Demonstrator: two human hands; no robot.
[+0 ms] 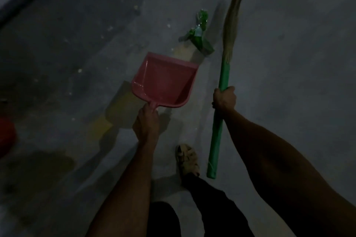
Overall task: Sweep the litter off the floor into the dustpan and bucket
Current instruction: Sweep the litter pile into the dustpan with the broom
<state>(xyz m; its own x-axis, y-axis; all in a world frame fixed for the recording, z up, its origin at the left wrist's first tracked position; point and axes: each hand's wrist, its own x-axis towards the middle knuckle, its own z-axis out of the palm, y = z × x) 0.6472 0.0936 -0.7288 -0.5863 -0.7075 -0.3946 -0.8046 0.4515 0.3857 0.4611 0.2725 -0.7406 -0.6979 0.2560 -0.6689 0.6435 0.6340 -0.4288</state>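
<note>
Floor: dim grey concrete floor [279, 63] is seen from above, marked with dark stains, yellowish patches and small pale specks of litter [80, 70] scattered to the left.
Dustpan: a pink dustpan [165, 81] is held low, its open lip turned away from the person and toward the wrapper; whether the lip touches the floor cannot be told.
Left hand: the left hand [147, 121] is clamped round the dustpan's short handle, fingers curled over it.
Broom: a broom [224, 75] with a green handle and pale straw bristles is held nearly upright (the bristle tip is blurred), just right of the wrapper.
Right hand: the right hand [224, 98] is wrapped tightly round the green handle, roughly at mid-length.
Wrapper: a crumpled green plastic wrapper [198, 33] lies on the floor, just beyond the dustpan's lip and beside the bristles.
Bucket: a red rounded shape [6, 134], likely the bucket, is cut off at the left edge, well apart from the dustpan.
Foot: a sandalled foot [187, 159] is planted between the two forearms.
</note>
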